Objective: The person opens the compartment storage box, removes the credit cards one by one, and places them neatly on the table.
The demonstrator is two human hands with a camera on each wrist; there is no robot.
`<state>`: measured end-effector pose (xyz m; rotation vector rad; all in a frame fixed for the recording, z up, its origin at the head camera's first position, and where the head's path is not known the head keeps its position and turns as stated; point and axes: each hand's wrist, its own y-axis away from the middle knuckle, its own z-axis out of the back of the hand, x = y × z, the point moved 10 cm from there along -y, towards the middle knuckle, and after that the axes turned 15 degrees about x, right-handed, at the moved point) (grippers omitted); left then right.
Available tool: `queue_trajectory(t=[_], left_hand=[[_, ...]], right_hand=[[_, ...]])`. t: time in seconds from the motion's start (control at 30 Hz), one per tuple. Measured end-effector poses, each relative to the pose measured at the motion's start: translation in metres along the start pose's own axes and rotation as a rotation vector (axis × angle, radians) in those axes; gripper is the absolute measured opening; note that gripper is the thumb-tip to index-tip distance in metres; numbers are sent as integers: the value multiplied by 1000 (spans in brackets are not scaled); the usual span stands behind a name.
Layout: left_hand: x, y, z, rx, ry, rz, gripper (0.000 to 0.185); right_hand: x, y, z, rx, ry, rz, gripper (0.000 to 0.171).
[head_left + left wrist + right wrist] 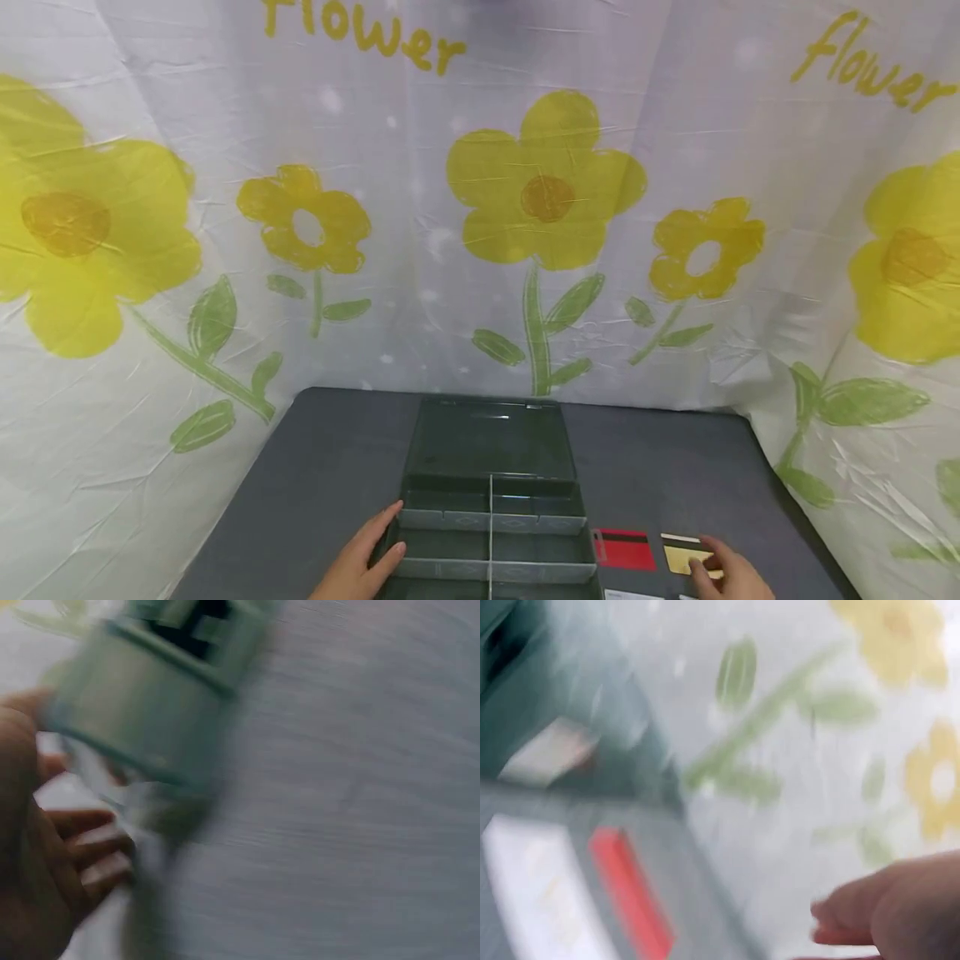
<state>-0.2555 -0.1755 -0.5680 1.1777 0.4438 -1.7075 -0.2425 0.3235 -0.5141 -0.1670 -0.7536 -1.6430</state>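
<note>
A dark green compartment box (pixel 444 546) stands with its lid (pixel 487 442) laid back. My left hand (pixel 360 558) rests at its left side, index finger and thumb at the rim. In the blurred left wrist view, the fingers of that hand are loosely bent beside the box (pixel 142 712). On the right, my right hand (pixel 731 575) has thumb and forefinger over a gold card (pixel 678 558) with a dark stripe, which lies flat on the table. The right wrist view shows only fingertips (pixel 847 907) of this hand, with no card visible between them.
A red card (pixel 628 552) lies between the box and the gold card. White cards (pixel 633 595) show at the bottom edge of the head view. The dark grey table (pixel 330 467) meets a white curtain (pixel 420 333) printed with yellow flowers.
</note>
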Motion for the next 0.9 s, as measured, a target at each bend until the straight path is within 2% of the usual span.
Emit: queue_trajectory(t=[0.1,0.13,0.23,0.33,0.43,0.53,0.63,0.77,0.9], left_hand=[[-21,-3,23,-20,-194,13,65],[-30,-4,34,-42,-258,20,65],[-60,-15,69,-134,-441,16,63],[-93,-40,108,-233,-613,-46,62],[-115,-74,147,-322,-742,-89,62],[-120,-107,178,-367,-816,-41,63],[-110,-130,194,-361,-839,64,66],[-99,-146,191,-337,-846,175,68],[-99,-150,184,-325,-841,219,69]], right_hand=[[67,4,4,45,-21,111,71],[90,5,6,33,-8,166,71],[162,-1,15,-52,149,372,62],[222,-18,27,-159,319,528,54],[264,-52,46,-260,460,596,54],[285,-92,66,-333,572,544,61],[290,-125,74,-351,673,429,69],[279,-155,69,-321,707,283,75],[271,-167,61,-302,672,224,78]])
